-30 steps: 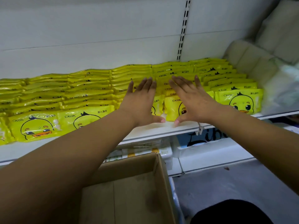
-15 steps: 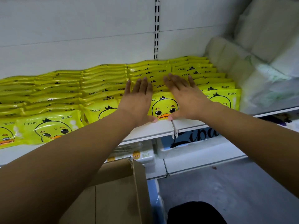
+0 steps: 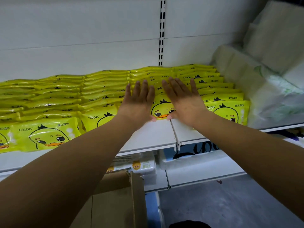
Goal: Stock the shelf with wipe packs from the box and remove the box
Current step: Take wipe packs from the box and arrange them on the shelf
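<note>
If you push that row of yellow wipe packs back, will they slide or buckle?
Probably floppy: the front pack looks crinkled between the left hand and right hand. Likely slippery: the glossy packs overlap on a smooth shelf, so they may ride over each other. Rolling seems unlikely; they are flat.

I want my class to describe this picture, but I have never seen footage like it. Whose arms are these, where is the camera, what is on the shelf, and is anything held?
No machine here: a person wears a wide-angle camera on the head, so you look forward and down along their two bare arms. The left hand and right hand lie flat, fingers straight, on yellow wipe packs printed with a duck; they press rather than grip, so nothing is held. Rows of these packs fill the white shelf. At its right end sit pale soft bundles. Below stands a brown cardboard box; its inside does not show.
</note>
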Demonstrator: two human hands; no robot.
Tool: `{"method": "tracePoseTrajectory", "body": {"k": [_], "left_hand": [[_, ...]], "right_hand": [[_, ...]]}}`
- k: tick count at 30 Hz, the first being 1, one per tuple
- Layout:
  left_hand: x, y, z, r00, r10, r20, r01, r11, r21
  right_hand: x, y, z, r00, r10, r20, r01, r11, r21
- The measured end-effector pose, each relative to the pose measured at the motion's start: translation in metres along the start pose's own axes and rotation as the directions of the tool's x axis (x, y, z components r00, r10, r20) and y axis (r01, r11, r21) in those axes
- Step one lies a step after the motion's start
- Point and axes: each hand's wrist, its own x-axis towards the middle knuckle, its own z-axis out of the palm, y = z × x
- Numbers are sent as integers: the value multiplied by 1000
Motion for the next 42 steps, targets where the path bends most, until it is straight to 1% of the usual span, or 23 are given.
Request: {"method": "tracePoseTrajectory", "body": {"k": [3, 6, 9, 11, 14, 15, 17, 20, 23, 27, 30, 34, 37, 39, 42], "left_hand": [[-1, 0, -5, 999, 11, 46, -9, 998, -62], [-5, -2, -14, 997, 16, 78, -10, 996, -84], [-9, 5, -27, 995, 30, 92, -14, 985, -170], [-5, 19, -38, 994, 76, 74, -57, 969, -240], [8, 49, -55, 985, 164, 53, -136, 928, -348], [14, 64, -59, 981, 185, 57, -149, 910, -387], [21, 82, -63, 980, 183, 75, -134, 896, -424], [33, 107, -63, 979, 170, 109, -113, 907, -406], [44, 121, -63, 978, 162, 131, -115, 944, -308], [55, 129, -64, 977, 139, 162, -81, 943, -323], [60, 129, -63, 976, 149, 157, -92, 943, -320], [71, 131, -53, 986, 111, 124, -70, 953, -294], [79, 127, -44, 993, 104, 47, -89, 966, -243], [85, 124, -39, 994, 105, -9, -105, 970, -217], [95, 121, -36, 991, 134, -19, -136, 978, -162]], "right_hand": [[-2, 1, -2, 1000, 8, 15, -8, 1000, -7], [-7, 7, -10, 999, -17, 49, 17, 1000, -7], [-19, 25, -24, 995, -39, 94, 35, 998, 43], [-29, 46, -33, 992, -46, 114, 36, 996, 87], [-46, 78, -42, 972, -61, 227, 34, 992, 123], [-54, 91, -43, 959, -52, 278, 24, 994, 103], [-61, 104, -42, 945, -31, 327, 14, 998, 56], [-72, 120, -37, 932, 15, 363, -11, 1000, -13], [-76, 126, -32, 929, 56, 366, -38, 998, -54], [-76, 132, -31, 921, 22, 388, -3, 999, -49], [-71, 133, -29, 910, 18, 414, 22, 996, -92], [-56, 135, -17, 925, 39, 378, -4, 996, -92], [-49, 135, -6, 950, 75, 303, -42, 992, -115], [-45, 134, 3, 976, 86, 201, -54, 986, -156], [-38, 137, 21, 992, 98, 76, -86, 985, -151]]}}
